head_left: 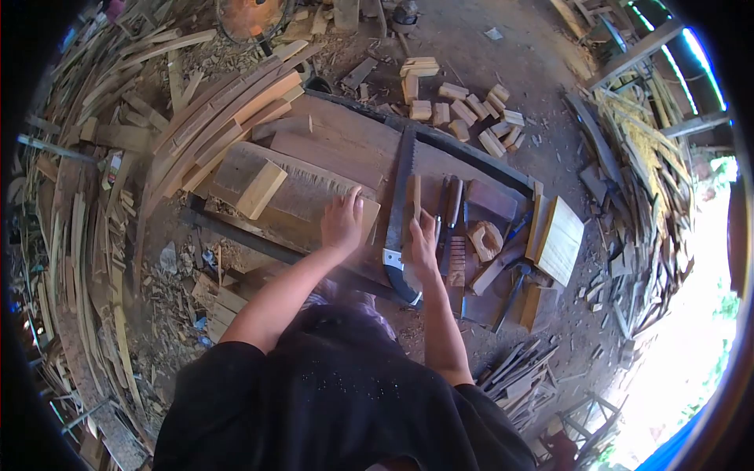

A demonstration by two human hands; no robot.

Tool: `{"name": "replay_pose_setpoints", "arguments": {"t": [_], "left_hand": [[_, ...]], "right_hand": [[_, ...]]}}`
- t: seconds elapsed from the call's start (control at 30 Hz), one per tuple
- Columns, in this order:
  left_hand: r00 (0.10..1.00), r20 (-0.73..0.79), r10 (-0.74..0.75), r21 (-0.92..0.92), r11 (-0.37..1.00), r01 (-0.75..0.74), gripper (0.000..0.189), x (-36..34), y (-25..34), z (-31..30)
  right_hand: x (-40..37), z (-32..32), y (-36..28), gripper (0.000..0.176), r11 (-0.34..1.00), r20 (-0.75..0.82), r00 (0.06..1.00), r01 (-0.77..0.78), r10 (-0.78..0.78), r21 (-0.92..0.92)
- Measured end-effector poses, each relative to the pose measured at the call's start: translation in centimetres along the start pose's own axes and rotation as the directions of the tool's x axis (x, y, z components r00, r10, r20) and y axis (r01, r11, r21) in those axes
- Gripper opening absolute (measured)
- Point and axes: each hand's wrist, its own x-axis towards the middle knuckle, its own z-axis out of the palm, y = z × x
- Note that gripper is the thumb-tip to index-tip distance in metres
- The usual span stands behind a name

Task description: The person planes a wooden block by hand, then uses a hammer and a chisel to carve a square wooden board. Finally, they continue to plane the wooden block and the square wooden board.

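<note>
My left hand (343,223) lies on the right end of a wide wooden block (302,184), with its fingers stretched out over the top. A smaller pale wood block (262,189) rests on that block's left part. My right hand (424,245) is closed around a thin, flat piece of wood (415,196) that points away from me. Between the two hands lies a hand saw (400,180) with a toothed blade and a dark handle near me. Right of my right hand are a chisel-like tool (454,202), a reddish-brown block (492,199) and a hollowed wooden piece (485,240).
A hammer (514,294) and a pale board (559,241) occupy the bench's right end. Curved planks (228,118) are stacked at the left. Several cut blocks (471,110) lie on the ground beyond the bench. An orange fan (253,17) stands at the back.
</note>
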Motion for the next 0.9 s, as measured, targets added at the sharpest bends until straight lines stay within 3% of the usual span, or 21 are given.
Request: {"name": "replay_pose_setpoints", "arguments": {"t": [0.03, 0.2, 0.27, 0.3, 0.37, 0.5, 0.53, 0.57, 0.63, 0.67, 0.73, 0.77, 0.83, 0.9], "left_hand": [[1.0, 0.012, 0.025, 0.011, 1.0, -0.025, 0.033, 0.0, 0.1, -0.2], [0.981, -0.049, 0.189, 0.146, 0.973, -0.18, 0.032, 0.2, 1.5, 0.5], [1.0, 0.005, 0.008, 0.074, 0.997, -0.009, 0.031, 1.1, 2.2, 1.1], [1.0, 0.016, 0.02, 0.079, 0.997, -0.021, 0.031, 1.4, 2.6, 1.2], [0.981, 0.065, -0.181, 0.1, 0.98, 0.174, 0.024, 2.2, 3.5, 1.5], [0.98, 0.04, -0.194, 0.149, 0.971, 0.186, 0.024, 2.6, 4.1, 2.3], [0.979, 0.11, -0.174, 0.166, 0.974, 0.155, 0.036, 2.8, 3.6, 2.3], [0.98, 0.116, -0.165, 0.169, 0.975, 0.144, 0.036, 2.5, 3.1, 2.4], [0.999, 0.038, -0.001, 0.116, 0.993, -0.003, 0.064, 1.2, 2.7, 1.8], [0.999, 0.037, 0.007, 0.12, 0.993, -0.012, 0.064, 0.6, 2.5, 1.4], [0.992, 0.089, -0.086, 0.186, 0.98, 0.068, 0.091, -0.5, 1.5, 1.2], [0.993, 0.084, -0.08, 0.189, 0.98, 0.063, 0.091, -0.7, 1.0, 1.1], [0.992, 0.123, 0.005, -0.111, 0.994, 0.008, 0.093, -0.6, 0.1, 0.9], [0.99, 0.128, 0.054, -0.2, 0.979, -0.028, 0.088, 0.4, -0.3, 0.2]], "right_hand": [[-1.1, -0.8, 0.3, 0.046, 0.983, 0.007, 1.0, -0.007, 0.005, 0.181], [-5.7, -3.5, 0.0, 0.046, 0.941, 0.041, 0.99, -0.139, 0.133, 0.307], [-7.0, -4.2, 0.1, 0.046, 0.918, 0.05, 0.982, -0.186, 0.181, 0.35], [-7.6, -4.6, 0.1, 0.047, 0.936, 0.037, 0.98, -0.199, 0.197, 0.291], [-8.7, -5.1, 0.3, 0.048, 0.947, 0.013, 0.976, -0.214, 0.218, 0.241], [-10.3, -5.5, 0.7, 0.051, 0.872, 0.03, 0.975, -0.21, 0.22, 0.442], [-10.5, -5.6, 1.0, 0.051, 0.822, 0.047, 0.973, -0.217, 0.226, 0.527], [-10.8, -5.9, 1.4, 0.051, 0.819, 0.038, 0.973, -0.212, 0.227, 0.533], [-11.3, -6.0, 0.6, 0.054, 0.629, 0.187, 0.939, -0.333, 0.289, 0.702], [-11.5, -6.0, 0.2, 0.054, 0.625, 0.184, 0.941, -0.326, 0.283, 0.709], [-11.8, -5.8, -0.6, 0.052, 0.575, 0.252, 0.921, -0.384, 0.298, 0.722], [-11.6, -5.6, -0.4, 0.052, 0.573, 0.253, 0.923, -0.38, 0.291, 0.726], [-11.2, -4.9, -0.1, 0.052, 0.673, 0.147, 0.957, -0.281, 0.251, 0.684], [-11.1, -4.6, -0.5, 0.051, 0.719, 0.114, 0.969, -0.24, 0.22, 0.652]]}}
